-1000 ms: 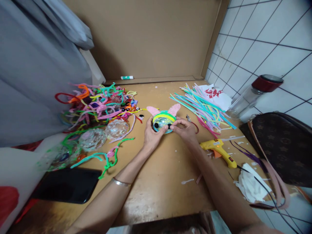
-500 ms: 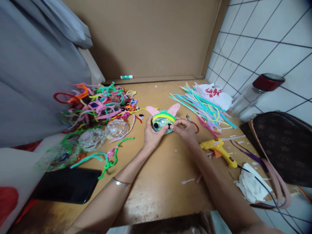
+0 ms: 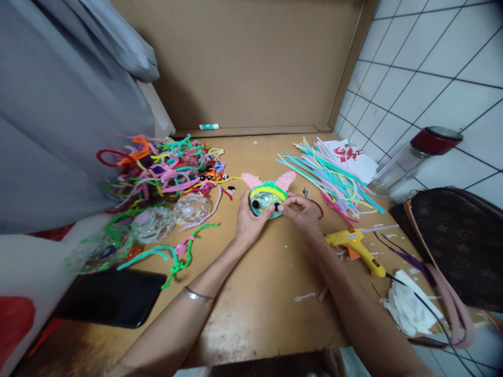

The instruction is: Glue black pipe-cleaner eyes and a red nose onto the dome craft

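Note:
A clear round ball [image 3: 267, 198] with yellow specks wears green and yellow pipe-cleaner bands. Two pink fuzzy ears [image 3: 285, 181] stand up from its top. My left hand [image 3: 250, 222] is closed around the ball's left and lower side, its thumb along the front. One black round eye [image 3: 255, 204] sits on the left of the front. At the lower right, a second black eye [image 3: 276, 207] shows between my left thumb and the pinched fingertips of my right hand [image 3: 304, 213], which press it against the ball. Part of that eye is hidden by the fingers.
Tangled pipe cleaners [image 3: 168, 167] and clear balls [image 3: 192, 209] lie left, above a black phone [image 3: 112, 298]. On the right are straight pipe cleaners [image 3: 330, 173], a yellow glue gun [image 3: 356, 246] with a cord, crumpled tissue [image 3: 411, 303], a bottle [image 3: 404, 167] and a brown bag [image 3: 451, 241].
The view has shifted slightly, so everything appears a little further right. Both hands keep the same hold on the ball and the right-hand eye, with barely any finger movement.

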`<state>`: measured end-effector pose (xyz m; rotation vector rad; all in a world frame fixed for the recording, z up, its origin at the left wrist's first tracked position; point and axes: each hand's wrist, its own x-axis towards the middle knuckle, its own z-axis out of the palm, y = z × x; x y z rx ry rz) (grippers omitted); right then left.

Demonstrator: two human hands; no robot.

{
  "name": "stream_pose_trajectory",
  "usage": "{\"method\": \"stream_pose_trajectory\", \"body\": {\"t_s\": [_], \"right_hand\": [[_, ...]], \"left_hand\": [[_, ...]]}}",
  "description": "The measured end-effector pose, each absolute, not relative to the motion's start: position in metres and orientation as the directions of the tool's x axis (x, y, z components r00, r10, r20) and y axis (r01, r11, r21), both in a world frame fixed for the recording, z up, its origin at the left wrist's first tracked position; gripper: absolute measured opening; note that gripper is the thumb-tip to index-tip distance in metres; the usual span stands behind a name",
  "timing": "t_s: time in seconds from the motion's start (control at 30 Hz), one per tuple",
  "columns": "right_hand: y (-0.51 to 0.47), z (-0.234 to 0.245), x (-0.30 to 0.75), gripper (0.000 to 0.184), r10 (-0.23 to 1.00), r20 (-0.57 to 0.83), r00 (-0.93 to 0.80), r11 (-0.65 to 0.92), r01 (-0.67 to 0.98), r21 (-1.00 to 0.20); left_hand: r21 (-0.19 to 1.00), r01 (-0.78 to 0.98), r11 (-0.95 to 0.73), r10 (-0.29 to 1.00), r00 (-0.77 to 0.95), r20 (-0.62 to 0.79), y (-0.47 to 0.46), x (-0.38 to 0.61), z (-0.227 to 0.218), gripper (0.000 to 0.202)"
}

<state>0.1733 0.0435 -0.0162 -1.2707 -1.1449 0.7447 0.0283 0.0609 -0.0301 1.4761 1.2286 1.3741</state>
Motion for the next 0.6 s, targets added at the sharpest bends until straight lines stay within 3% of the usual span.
{"method": "stream_pose_trajectory", "body": {"t_s": [0.6], "right_hand": [[0.0428,-0.0173,0.1732,0.023,0.922,0.220,0.319,0.182,0.147,-0.972]], "left_hand": [[0.949,0.220,-0.226,0.963,-0.100,0.252,0.0628,0.0317,-0.0335,0.080]]}}
